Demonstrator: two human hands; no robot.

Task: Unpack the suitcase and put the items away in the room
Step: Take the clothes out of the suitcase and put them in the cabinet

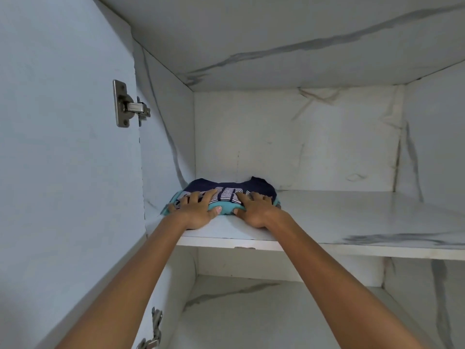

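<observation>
- Folded clothes (227, 193), navy over teal, lie at the left end of the shelf (352, 217).
- Hands: left hand (195, 210) and right hand (255, 210) both grip the stack, fingers on top and thumbs at its front edge.
- Hinge (128, 105) is on the door, left of and above the shelf.

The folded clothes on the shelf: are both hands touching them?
Touching. The head view shows the left hand and right hand with fingers laid on top of the folded clothes and thumbs against the front edge.
</observation>
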